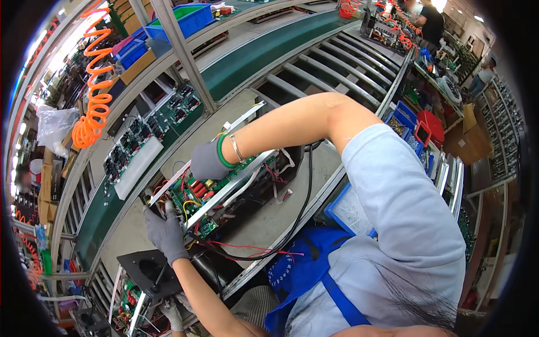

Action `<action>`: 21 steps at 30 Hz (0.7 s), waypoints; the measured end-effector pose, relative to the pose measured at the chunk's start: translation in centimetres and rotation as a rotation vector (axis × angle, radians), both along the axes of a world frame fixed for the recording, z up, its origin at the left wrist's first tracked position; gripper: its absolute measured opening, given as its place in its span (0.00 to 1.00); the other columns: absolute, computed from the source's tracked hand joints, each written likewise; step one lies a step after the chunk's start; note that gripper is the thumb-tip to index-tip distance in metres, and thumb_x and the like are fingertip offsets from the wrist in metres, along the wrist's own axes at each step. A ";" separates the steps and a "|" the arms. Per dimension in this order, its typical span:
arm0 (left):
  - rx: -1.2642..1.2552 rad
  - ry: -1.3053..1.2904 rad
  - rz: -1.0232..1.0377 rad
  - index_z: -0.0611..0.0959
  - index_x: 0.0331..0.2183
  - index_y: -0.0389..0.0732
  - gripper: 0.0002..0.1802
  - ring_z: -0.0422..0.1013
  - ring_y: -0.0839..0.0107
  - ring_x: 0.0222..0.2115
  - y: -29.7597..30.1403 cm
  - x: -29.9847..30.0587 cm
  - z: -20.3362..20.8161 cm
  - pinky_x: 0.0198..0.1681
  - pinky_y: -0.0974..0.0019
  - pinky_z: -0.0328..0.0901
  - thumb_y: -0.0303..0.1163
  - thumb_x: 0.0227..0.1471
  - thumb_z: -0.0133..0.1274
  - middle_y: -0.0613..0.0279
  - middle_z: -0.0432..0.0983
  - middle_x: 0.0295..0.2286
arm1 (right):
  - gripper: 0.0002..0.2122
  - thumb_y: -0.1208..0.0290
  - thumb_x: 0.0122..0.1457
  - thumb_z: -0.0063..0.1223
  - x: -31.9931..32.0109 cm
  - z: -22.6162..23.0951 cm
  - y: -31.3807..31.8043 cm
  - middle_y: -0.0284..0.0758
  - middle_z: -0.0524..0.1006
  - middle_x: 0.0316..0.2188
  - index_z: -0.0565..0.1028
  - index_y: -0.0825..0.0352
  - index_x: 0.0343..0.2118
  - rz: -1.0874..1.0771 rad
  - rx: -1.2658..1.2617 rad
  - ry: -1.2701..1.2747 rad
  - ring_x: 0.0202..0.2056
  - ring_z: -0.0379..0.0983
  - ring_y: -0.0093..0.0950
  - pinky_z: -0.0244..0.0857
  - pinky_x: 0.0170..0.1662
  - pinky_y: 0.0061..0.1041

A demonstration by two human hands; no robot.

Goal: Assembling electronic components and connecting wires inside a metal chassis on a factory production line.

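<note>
In front of me lies an open electronic unit with a green circuit board (178, 197), red parts, loose wires and white metal rails (231, 194) along its sides. My left hand (167, 231), in a grey glove, has its thumb and fingers around the near left end of this unit, among the wires. Over the far part of the board, my right hand (208, 160), grey-gloved with a green cuff, is curled downward. Its fingertips are hidden behind the back of the hand, so what they hold cannot be made out. Red wires (252, 246) and a black cable (306, 202) trail from the unit.
A black plate with a round opening (149, 272) stands at lower left, where another person's gloved hand (171, 314) works. Beyond are boards beside a white block (139, 167) on a green belt (236, 67). An orange coiled hose (92, 115) hangs left. Rollers (331, 70) and blue bins (401, 121) lie right.
</note>
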State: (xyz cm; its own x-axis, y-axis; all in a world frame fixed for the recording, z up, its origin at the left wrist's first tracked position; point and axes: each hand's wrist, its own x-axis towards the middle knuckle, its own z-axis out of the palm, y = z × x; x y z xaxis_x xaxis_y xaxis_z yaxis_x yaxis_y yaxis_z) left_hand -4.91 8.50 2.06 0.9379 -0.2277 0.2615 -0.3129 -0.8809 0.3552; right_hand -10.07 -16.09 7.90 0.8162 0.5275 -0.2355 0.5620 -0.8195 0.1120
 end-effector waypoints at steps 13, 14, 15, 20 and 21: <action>-0.179 -0.001 -0.061 0.72 0.51 0.36 0.35 0.71 0.47 0.45 0.1 -0.1 -0.4 0.47 0.53 0.64 0.51 0.50 0.58 0.42 0.75 0.43 | 0.07 0.71 0.45 0.54 -3.6 2.0 -0.4 0.44 0.79 0.25 0.79 0.67 0.26 -0.055 0.165 -0.099 0.28 0.77 0.44 0.70 0.31 0.39; -0.249 -0.018 -0.089 0.74 0.48 0.34 0.33 0.71 0.46 0.42 -0.5 -0.8 0.5 0.46 0.52 0.64 0.49 0.48 0.60 0.42 0.75 0.40 | 0.10 0.68 0.46 0.56 -3.7 3.1 -0.7 0.44 0.79 0.27 0.80 0.66 0.30 -0.075 0.231 0.097 0.29 0.76 0.42 0.69 0.33 0.37; -0.191 -0.202 -0.120 0.74 0.45 0.34 0.31 0.71 0.47 0.40 -0.1 -0.4 -0.2 0.45 0.51 0.64 0.47 0.47 0.61 0.44 0.75 0.37 | 0.16 0.62 0.46 0.60 -3.5 3.0 -1.7 0.42 0.79 0.29 0.80 0.64 0.38 0.042 0.382 0.295 0.30 0.75 0.36 0.68 0.34 0.35; -0.128 -0.501 -0.240 0.78 0.45 0.42 0.24 0.73 0.55 0.35 -1.4 -1.7 1.8 0.44 0.55 0.65 0.39 0.44 0.60 0.53 0.77 0.34 | 0.38 0.56 0.44 0.68 -6.8 3.9 -4.5 0.39 0.74 0.50 0.67 0.64 0.59 -0.124 1.104 0.697 0.49 0.69 0.26 0.60 0.55 0.27; -0.188 -0.462 -0.345 0.79 0.43 0.42 0.22 0.73 0.56 0.35 -2.1 -1.8 1.8 0.43 0.56 0.65 0.36 0.44 0.60 0.54 0.77 0.33 | 0.32 0.60 0.46 0.68 -6.6 2.6 -4.7 0.38 0.76 0.46 0.70 0.64 0.55 -0.154 1.150 0.538 0.47 0.70 0.24 0.62 0.52 0.27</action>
